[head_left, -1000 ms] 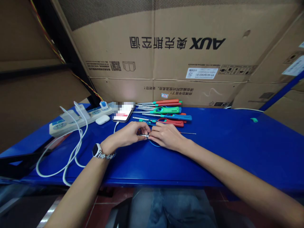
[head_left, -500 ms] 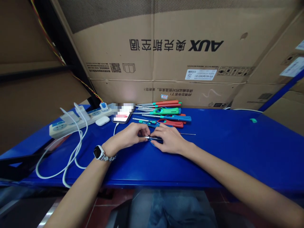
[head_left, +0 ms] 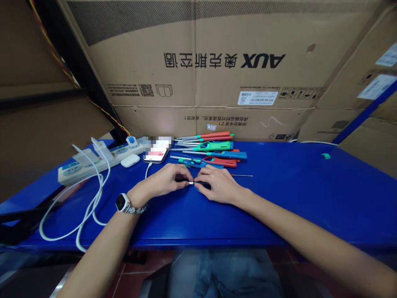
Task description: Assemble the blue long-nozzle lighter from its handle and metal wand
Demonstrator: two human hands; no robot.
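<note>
Both hands, left hand [head_left: 166, 181] and right hand [head_left: 217, 185], pinch one thin metal-tipped lighter [head_left: 194, 183] at frame centre on the smooth blue worktop [head_left: 310, 194].

- A smooth, glossy blue tabletop [head_left: 294, 194] is seen.
- Shiny metal rods with coloured plastic handles mark the lighters [head_left: 214, 151].
- Matt cardboard (creased) forms the box [head_left: 198, 74].
</note>
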